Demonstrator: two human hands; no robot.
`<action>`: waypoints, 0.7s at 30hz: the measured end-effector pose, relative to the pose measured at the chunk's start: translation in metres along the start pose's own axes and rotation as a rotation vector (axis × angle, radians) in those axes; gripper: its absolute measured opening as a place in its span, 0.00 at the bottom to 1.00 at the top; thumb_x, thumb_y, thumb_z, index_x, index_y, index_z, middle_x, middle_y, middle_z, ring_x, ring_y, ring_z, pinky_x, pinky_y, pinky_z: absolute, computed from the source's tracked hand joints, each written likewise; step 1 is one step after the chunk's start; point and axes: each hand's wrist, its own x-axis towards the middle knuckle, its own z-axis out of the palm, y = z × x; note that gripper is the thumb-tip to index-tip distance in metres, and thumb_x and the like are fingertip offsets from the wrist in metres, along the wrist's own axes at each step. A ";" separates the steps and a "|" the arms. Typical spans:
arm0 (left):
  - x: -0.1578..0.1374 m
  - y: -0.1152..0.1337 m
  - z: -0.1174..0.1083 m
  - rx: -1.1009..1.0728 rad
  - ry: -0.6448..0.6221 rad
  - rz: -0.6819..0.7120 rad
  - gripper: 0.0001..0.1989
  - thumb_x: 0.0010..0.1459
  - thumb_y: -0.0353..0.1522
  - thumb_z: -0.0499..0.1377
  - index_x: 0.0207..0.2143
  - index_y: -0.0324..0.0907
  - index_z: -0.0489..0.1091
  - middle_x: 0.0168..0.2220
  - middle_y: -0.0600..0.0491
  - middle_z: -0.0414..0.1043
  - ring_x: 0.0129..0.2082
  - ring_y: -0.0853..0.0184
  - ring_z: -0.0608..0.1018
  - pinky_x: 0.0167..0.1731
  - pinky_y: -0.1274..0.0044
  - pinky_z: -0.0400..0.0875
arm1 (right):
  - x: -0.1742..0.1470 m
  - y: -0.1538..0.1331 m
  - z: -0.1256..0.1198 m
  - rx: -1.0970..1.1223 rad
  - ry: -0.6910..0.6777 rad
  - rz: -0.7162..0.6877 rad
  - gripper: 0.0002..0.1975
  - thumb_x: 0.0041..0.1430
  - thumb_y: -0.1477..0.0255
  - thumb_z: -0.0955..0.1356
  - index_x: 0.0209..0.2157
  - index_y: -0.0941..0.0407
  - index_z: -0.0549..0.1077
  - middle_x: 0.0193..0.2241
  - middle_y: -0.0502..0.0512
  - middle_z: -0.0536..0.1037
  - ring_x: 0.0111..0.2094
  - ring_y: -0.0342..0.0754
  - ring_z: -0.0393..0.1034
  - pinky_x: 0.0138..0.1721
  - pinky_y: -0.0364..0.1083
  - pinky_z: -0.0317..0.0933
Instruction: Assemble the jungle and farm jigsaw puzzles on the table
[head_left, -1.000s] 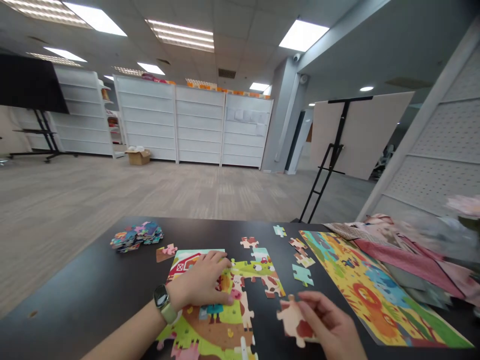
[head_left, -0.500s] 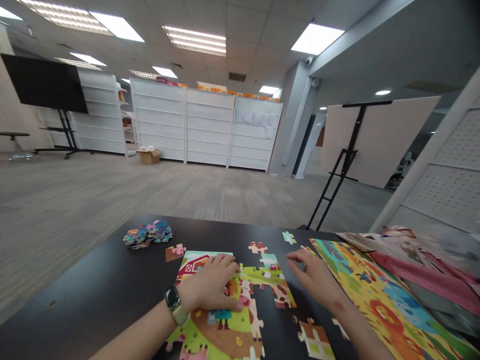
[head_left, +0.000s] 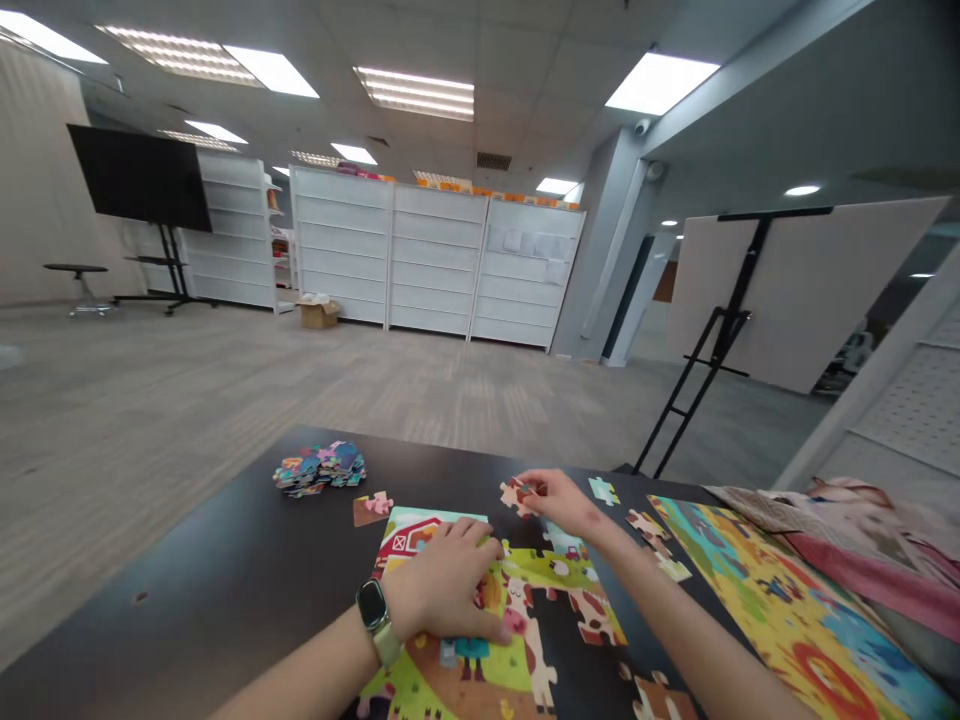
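Note:
A partly joined farm jigsaw puzzle (head_left: 431, 685) lies on the dark table in front of me. My left hand (head_left: 450, 580) rests flat on its upper left part, fingers spread, hiding some of the picture. Above the puzzle's top edge, my right hand (head_left: 561, 502) pinches a brown-and-white puzzle piece (head_left: 513, 496) between thumb and fingers. The right forearm crosses over the puzzle's right side. A joined strip with a cow patch (head_left: 595, 612) extends down that side, with bare table between it and the main part.
Loose pieces lie around: a pink-and-brown one (head_left: 373, 507), a pale teal one (head_left: 604, 490), brown ones (head_left: 651, 530) and a brown-white one (head_left: 661, 697). A piece pile (head_left: 321, 468) sits far left. A yellow animal puzzle (head_left: 780, 590) and bags (head_left: 885, 560) are at right.
My right hand has moved left and closed on the brown-and-white puzzle piece, which has shifted slightly left. My left hand stays on the puzzle. The view has turned a little left.

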 end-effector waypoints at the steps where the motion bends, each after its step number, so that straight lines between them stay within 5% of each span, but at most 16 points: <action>1: 0.000 0.000 0.000 -0.002 -0.004 0.003 0.37 0.51 0.58 0.61 0.54 0.45 0.69 0.55 0.44 0.67 0.57 0.45 0.67 0.56 0.55 0.64 | -0.008 -0.004 0.000 0.076 -0.007 -0.011 0.12 0.59 0.74 0.70 0.45 0.59 0.77 0.29 0.49 0.76 0.31 0.44 0.72 0.35 0.44 0.67; 6: 0.000 0.002 -0.001 0.013 -0.014 -0.007 0.36 0.49 0.56 0.65 0.54 0.46 0.68 0.56 0.44 0.66 0.58 0.45 0.66 0.56 0.56 0.64 | -0.059 -0.025 -0.004 0.416 -0.025 -0.029 0.26 0.53 0.72 0.69 0.55 0.54 0.73 0.26 0.44 0.70 0.27 0.41 0.68 0.31 0.42 0.65; 12: 0.001 0.002 0.002 0.038 -0.019 -0.011 0.33 0.49 0.53 0.67 0.51 0.45 0.70 0.57 0.45 0.67 0.58 0.46 0.68 0.58 0.59 0.63 | -0.110 -0.041 -0.007 0.654 0.070 -0.021 0.16 0.52 0.61 0.72 0.40 0.54 0.73 0.30 0.47 0.73 0.29 0.43 0.73 0.32 0.44 0.68; 21: 0.000 0.002 0.000 0.003 -0.071 -0.051 0.34 0.50 0.51 0.67 0.56 0.45 0.68 0.63 0.42 0.62 0.64 0.45 0.62 0.61 0.57 0.59 | -0.175 -0.020 0.033 0.932 0.418 0.091 0.23 0.50 0.55 0.76 0.26 0.54 0.64 0.20 0.45 0.72 0.22 0.41 0.67 0.23 0.39 0.63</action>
